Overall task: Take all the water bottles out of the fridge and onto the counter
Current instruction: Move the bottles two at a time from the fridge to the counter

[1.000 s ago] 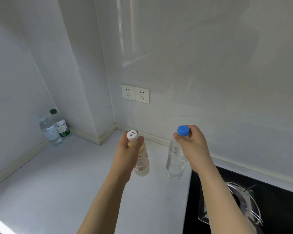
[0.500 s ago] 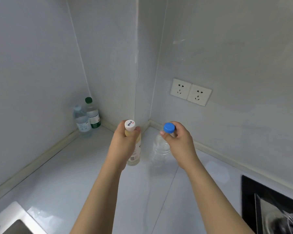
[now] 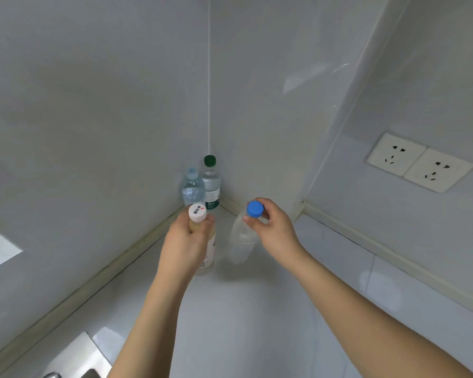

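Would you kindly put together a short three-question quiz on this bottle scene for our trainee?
1. True or false: the left hand grips the white-capped bottle near its neck.
2. Which cap colour is on the bottle that the right hand holds? A) green B) blue C) red
3. Fill in: ___ bottles stand in the corner of the counter, the green-capped bottle and the pale-capped bottle.

Key: 1 true; 2 B; 3 two
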